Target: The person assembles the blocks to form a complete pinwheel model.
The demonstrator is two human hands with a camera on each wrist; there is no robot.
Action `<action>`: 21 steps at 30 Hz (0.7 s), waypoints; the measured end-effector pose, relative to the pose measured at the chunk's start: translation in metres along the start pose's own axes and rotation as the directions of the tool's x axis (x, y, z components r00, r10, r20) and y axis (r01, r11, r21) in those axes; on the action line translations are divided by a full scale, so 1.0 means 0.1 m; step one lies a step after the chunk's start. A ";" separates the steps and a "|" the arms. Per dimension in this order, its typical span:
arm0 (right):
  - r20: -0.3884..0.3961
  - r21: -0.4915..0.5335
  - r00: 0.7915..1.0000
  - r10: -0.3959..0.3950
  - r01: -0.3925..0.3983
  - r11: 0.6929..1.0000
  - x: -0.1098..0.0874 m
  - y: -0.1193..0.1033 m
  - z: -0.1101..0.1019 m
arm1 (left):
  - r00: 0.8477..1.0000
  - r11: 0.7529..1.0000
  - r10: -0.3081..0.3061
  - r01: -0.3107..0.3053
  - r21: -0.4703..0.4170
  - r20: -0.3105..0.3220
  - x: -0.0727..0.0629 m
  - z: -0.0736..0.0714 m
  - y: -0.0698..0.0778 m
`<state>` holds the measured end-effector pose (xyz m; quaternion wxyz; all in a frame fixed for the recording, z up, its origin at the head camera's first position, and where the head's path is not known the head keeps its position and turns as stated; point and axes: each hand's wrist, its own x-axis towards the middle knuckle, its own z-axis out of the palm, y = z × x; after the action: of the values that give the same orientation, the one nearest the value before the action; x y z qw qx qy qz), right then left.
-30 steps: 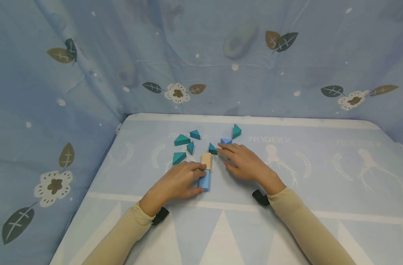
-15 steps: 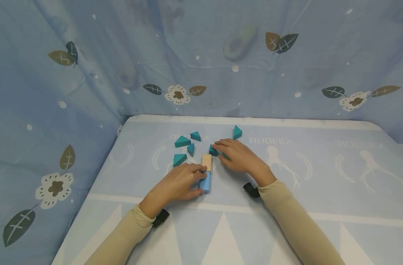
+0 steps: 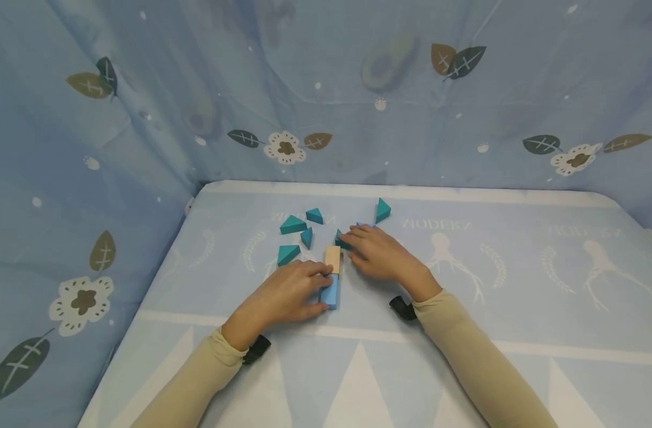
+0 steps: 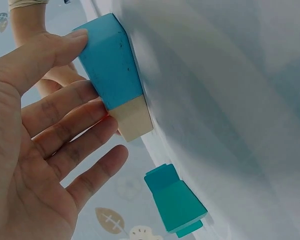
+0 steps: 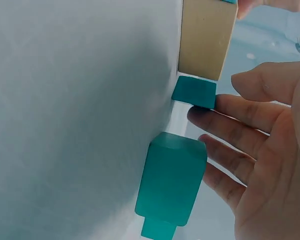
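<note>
A blue rectangular block and a tan block lie end to end on the table. My left hand rests on them from the left, its thumb at the near corner of the blue one and its fingertips where the two meet. Just past the tan block's far end is a small teal triangular block. Fingertips of my right hand touch it from above, with the thumb apart from it. A light blue block shows only partly behind the right hand.
Several teal triangular blocks lie beyond the left hand, including a larger one and one nearer the hand. Another teal triangle stands past the right hand. The patterned table meets a blue printed curtain behind.
My right hand has moved left, its fingertips now over the small teal triangle beside the tan block. The left hand has stayed on the blue and tan blocks.
</note>
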<state>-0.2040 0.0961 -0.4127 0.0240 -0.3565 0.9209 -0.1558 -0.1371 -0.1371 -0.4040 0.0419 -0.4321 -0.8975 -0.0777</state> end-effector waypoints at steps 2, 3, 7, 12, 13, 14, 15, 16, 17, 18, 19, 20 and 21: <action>-0.001 0.012 1.000 0.000 0.000 1.000 0.01 -0.01 0.01 | 1.000 1.000 -0.005 0.005 -0.001 0.004 0.00 0.00 0.00; -0.002 0.014 1.000 -0.001 0.001 1.000 0.01 -0.01 0.01 | 1.000 1.000 -0.008 0.008 -0.002 0.007 0.00 0.00 0.00; 0.002 0.013 1.000 -0.004 0.004 1.000 0.02 -0.03 0.04 | 1.000 1.000 -0.018 0.018 -0.002 0.024 0.00 0.00 0.00; 0.010 0.008 1.000 -0.011 0.011 1.000 0.02 -0.04 0.05 | 0.999 1.000 -0.022 0.022 -0.005 0.034 0.00 0.00 0.00; 0.011 0.008 1.000 -0.011 0.011 1.000 0.02 -0.05 0.05 | 0.999 1.000 -0.022 0.022 -0.005 0.036 0.00 0.00 0.00; 0.012 0.009 1.000 -0.011 0.011 1.000 0.02 -0.05 0.05 | 0.999 1.000 -0.022 0.022 -0.003 0.035 0.00 0.00 0.00; 0.012 0.008 1.000 -0.009 0.009 1.000 0.02 -0.05 0.05 | 0.999 1.000 -0.020 0.021 -0.004 0.035 0.00 -0.01 0.00; 0.013 0.009 1.000 -0.008 0.007 1.000 0.01 -0.05 0.05 | 0.999 1.000 -0.020 0.020 -0.005 0.034 0.00 -0.01 0.00; 0.014 0.010 1.000 -0.006 0.006 1.000 0.01 -0.05 0.05 | 0.999 1.000 -0.019 0.019 -0.005 0.033 0.00 -0.01 0.01; 0.015 0.013 1.000 -0.002 0.002 1.000 0.01 -0.05 0.05 | 0.999 1.000 -0.018 0.018 -0.005 0.033 0.00 -0.01 0.01; 0.017 0.016 1.000 0.000 0.000 1.000 0.01 -0.05 0.05 | 0.999 1.000 -0.017 0.017 -0.003 0.032 0.00 -0.01 0.01; 0.018 0.020 1.000 0.003 -0.003 1.000 0.01 -0.05 0.05 | 0.999 1.000 -0.016 0.017 -0.003 0.032 0.00 -0.01 0.01; 0.019 0.023 1.000 0.006 -0.006 1.000 0.01 -0.06 0.06 | 0.999 1.000 -0.017 0.017 -0.003 0.032 0.00 -0.01 0.00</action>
<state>-0.2005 0.0898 -0.4163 0.0373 -0.3551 0.9198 -0.1627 -0.1370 -0.1366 -0.4030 0.0261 -0.4259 -0.9014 -0.0729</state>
